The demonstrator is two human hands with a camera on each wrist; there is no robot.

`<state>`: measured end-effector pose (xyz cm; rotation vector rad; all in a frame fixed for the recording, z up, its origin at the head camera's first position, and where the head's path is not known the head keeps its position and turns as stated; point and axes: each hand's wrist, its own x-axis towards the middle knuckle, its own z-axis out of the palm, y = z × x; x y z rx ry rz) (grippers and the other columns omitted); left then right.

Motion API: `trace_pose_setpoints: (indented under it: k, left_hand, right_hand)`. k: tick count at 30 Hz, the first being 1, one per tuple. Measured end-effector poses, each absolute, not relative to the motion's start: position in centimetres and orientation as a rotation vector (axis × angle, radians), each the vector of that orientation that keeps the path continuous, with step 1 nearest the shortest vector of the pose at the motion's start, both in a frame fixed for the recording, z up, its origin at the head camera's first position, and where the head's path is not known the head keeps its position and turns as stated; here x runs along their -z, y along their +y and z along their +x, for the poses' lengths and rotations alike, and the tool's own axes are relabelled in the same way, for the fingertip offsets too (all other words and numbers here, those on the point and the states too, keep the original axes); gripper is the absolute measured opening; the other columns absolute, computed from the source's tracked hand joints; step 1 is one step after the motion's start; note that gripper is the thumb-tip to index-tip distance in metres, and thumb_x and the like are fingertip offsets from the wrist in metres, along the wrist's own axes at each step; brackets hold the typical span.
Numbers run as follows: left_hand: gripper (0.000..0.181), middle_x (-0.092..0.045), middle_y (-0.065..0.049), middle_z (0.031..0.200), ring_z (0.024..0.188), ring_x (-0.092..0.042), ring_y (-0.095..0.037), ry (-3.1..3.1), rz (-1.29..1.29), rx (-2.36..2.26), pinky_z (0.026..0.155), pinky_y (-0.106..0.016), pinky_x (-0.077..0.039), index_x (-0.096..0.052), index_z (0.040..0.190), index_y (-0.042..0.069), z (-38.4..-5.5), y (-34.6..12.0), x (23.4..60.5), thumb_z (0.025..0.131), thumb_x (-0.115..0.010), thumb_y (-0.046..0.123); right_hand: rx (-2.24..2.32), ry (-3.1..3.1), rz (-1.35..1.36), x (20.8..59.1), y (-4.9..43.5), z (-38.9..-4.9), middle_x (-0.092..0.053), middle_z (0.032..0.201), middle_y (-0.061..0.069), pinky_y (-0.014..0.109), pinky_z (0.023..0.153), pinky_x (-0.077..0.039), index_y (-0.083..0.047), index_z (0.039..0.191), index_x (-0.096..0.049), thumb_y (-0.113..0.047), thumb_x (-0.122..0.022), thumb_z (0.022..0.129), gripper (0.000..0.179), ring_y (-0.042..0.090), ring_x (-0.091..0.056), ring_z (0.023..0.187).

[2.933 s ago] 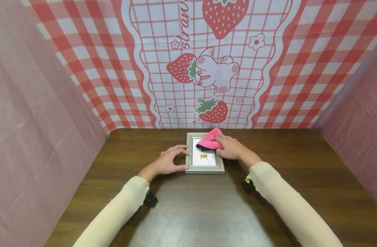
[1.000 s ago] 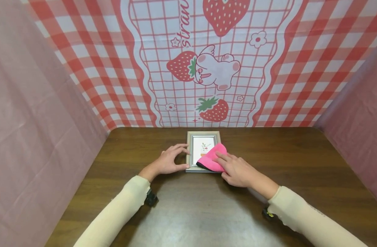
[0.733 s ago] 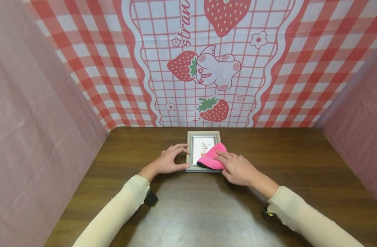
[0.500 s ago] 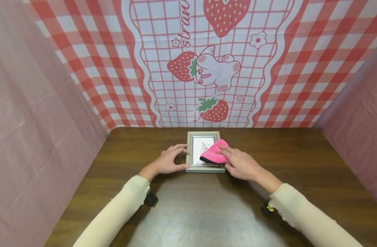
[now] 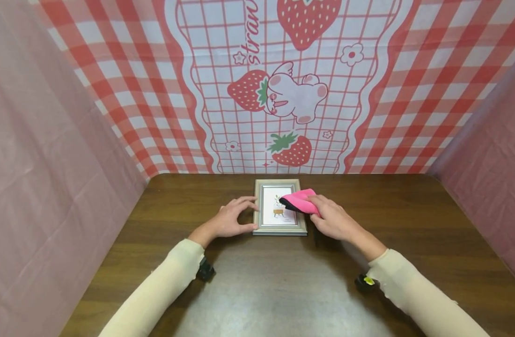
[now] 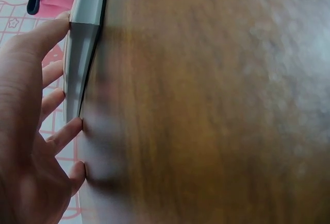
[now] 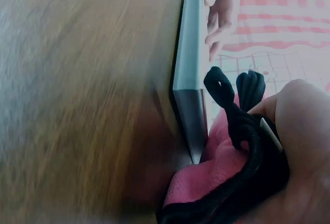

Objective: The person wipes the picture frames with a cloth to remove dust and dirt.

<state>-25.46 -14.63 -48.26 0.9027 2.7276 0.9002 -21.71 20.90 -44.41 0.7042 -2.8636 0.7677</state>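
A picture frame (image 5: 280, 230) with a pale, silvery border lies flat near the table's back edge. Its print shows a plant in a yellow-brown pot on legs. Along the frame's left side rests my left hand (image 5: 230, 219), thumb at the near corner and fingers spread apart; the left wrist view shows the hand (image 6: 26, 105) touching the frame's side (image 6: 80, 54). My right hand (image 5: 334, 219) grips a pink cloth (image 5: 303, 200) with black edging over the frame's right part. In the right wrist view the cloth (image 7: 206, 175) bunches under the fingers and hangs past the frame's edge.
The brown wooden table (image 5: 266, 285) reflects light in front of the frame. Behind it hangs a red-and-white checked strawberry cloth (image 5: 224, 117). Pinkish curtains stand at the left (image 5: 63, 164) and right (image 5: 485, 154).
My right hand and the pink cloth have moved away from the frame's near edge, back and slightly right, uncovering the pot in the print. The left hand and frame have stayed put.
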Motion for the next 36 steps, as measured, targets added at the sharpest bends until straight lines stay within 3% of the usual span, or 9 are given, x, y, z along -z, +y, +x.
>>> trace_pose_setpoints:
  k: [4, 10, 17, 19, 24, 32, 36]
  left_hand:
    - [0.055, -0.045, -0.004, 0.181, 0.166, -0.041, -0.047, 2.721, 0.885, -0.911, 0.121, -0.095, -0.024, -0.068, 0.145, 0.028, -25.4, -14.6, 48.2, 0.099, -0.077, 0.057]
    - [0.055, -0.045, -0.002, 0.181, 0.166, -0.042, -0.045, 2.740, 0.886, -0.883, 0.119, -0.096, -0.026, -0.067, 0.145, 0.029, -25.9, -14.6, 48.9, 0.100, -0.077, 0.059]
    - [0.053, -0.044, -0.003, 0.182, 0.168, -0.039, -0.044, 2.722, 0.844, -0.849, 0.123, -0.093, -0.024, -0.067, 0.147, 0.025, -25.4, -14.4, 47.7, 0.101, -0.079, 0.049]
    - [0.054, -0.043, -0.002, 0.182, 0.168, -0.039, -0.044, 2.718, 0.851, -0.857, 0.124, -0.093, -0.023, -0.067, 0.147, 0.026, -25.5, -14.4, 47.8, 0.101, -0.079, 0.051]
    - [0.056, -0.049, -0.002, 0.178, 0.163, -0.045, -0.047, 2.750, 0.914, -0.899, 0.116, -0.097, -0.029, -0.068, 0.142, 0.030, -25.9, -14.8, 48.9, 0.099, -0.076, 0.064]
    - [0.057, -0.048, -0.002, 0.179, 0.164, -0.044, -0.047, 2.740, 0.925, -0.926, 0.116, -0.098, -0.027, -0.068, 0.143, 0.031, -26.1, -14.9, 49.3, 0.098, -0.076, 0.067]
    - [0.059, -0.048, 0.001, 0.179, 0.164, -0.044, -0.046, 2.746, 0.913, -0.907, 0.116, -0.097, -0.027, -0.068, 0.143, 0.034, -26.3, -14.7, 49.4, 0.098, -0.075, 0.071]
  right_hand:
    - [-0.810, -2.891, 0.634, 44.4, 20.4, -21.7, -0.068, 0.149, 0.028, 0.069, 0.116, -0.052, 0.003, 0.152, -0.062, -0.011, -0.062, 0.103, 0.051, 0.051, -0.066, 0.135]
    - [-0.865, -2.935, 0.565, 44.3, 19.5, -21.7, -0.069, 0.134, 0.025, 0.064, 0.101, -0.055, 0.003, 0.154, -0.061, -0.020, -0.064, 0.103, 0.055, 0.041, -0.066, 0.115]
    - [-0.847, -2.862, 0.583, 48.0, 19.0, -24.1, -0.063, 0.151, 0.030, 0.069, 0.103, -0.055, -0.006, 0.152, -0.067, -0.038, -0.066, 0.100, 0.061, 0.049, -0.066, 0.129]
    - [-0.828, -2.879, 0.572, 48.9, 18.6, -24.6, -0.061, 0.156, 0.029, 0.074, 0.104, -0.054, -0.009, 0.151, -0.070, -0.038, -0.068, 0.098, 0.060, 0.053, -0.066, 0.130]
    - [-0.767, -2.890, 0.570, 51.1, 18.6, -25.7, -0.057, 0.163, 0.021, 0.069, 0.107, -0.054, -0.017, 0.144, -0.078, -0.042, -0.070, 0.094, 0.057, 0.052, -0.067, 0.130]
    - [-0.735, -2.896, 0.567, 50.5, 18.3, -25.2, -0.058, 0.160, 0.024, 0.070, 0.106, -0.054, -0.007, 0.138, -0.079, -0.034, -0.071, 0.093, 0.054, 0.053, -0.066, 0.125]
    - [-0.703, -2.882, 0.570, 49.3, 17.8, -24.5, -0.059, 0.155, 0.029, 0.070, 0.104, -0.055, 0.001, 0.121, -0.081, -0.028, -0.070, 0.092, 0.042, 0.055, -0.067, 0.119]
